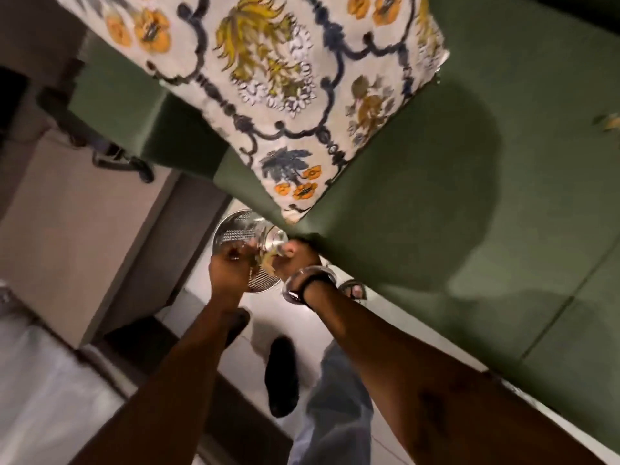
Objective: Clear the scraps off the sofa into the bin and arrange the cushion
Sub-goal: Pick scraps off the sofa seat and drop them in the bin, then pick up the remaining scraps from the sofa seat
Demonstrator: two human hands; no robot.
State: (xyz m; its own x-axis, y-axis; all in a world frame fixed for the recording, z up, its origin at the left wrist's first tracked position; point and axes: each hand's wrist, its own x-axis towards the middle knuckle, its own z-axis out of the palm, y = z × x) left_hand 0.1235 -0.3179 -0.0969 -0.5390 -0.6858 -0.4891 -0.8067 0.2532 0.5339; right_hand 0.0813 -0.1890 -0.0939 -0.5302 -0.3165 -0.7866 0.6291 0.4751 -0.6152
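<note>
Both hands — left hand (231, 268), right hand (295, 260) — fingers curled round yellowish scraps (266, 261), above perforated metal bin (235, 229), floral cushion (278, 78) on green sofa (469, 196).

Pale tiled floor (241, 370), dim warm light. Beige cabinet (84, 236) at left by a dark strip; black shoe (281, 377) on the tiles.

Bin beside the sofa corner

The cushion (268, 78) lies on the sofa (453, 196); the bin (241, 229) stands on the floor (268, 317) just left of it.
</note>
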